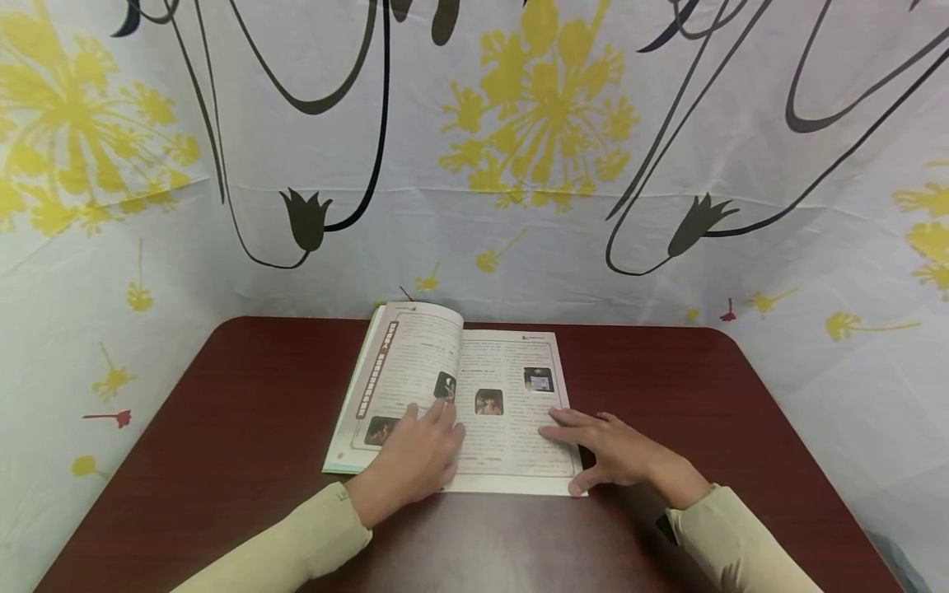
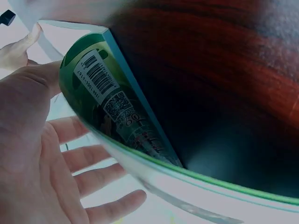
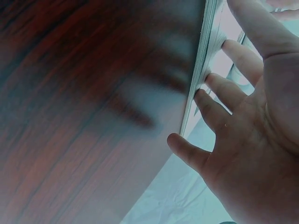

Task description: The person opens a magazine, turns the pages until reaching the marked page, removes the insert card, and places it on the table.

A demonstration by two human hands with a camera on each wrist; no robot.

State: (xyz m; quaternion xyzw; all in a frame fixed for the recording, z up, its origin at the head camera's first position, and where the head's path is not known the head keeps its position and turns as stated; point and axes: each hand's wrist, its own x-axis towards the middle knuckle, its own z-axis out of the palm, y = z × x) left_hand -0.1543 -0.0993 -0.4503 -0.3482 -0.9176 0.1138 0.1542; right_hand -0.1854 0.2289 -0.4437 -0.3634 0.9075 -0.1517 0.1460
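Note:
An open magazine (image 1: 511, 445) with printed columns and small photos lies on the table. Its left side bows upward near the spine. My left hand (image 1: 418, 451) rests on the lower part of the left page, close to the spine. In the left wrist view, the green cover (image 2: 86, 58) with a barcode and a QR code curves up off the table, and the fingers of that hand (image 2: 44, 154) spread along the page side. With fingers spread, my right hand (image 1: 615, 449) touches the right page near its outer edge. The right wrist view shows its fingertips (image 3: 212, 79) at the page edges.
The dark red wooden table (image 1: 259, 412) has rounded back corners and reflects light near the front. A white cloth (image 1: 393, 156) with yellow flowers and dark stems hangs behind it and at both sides.

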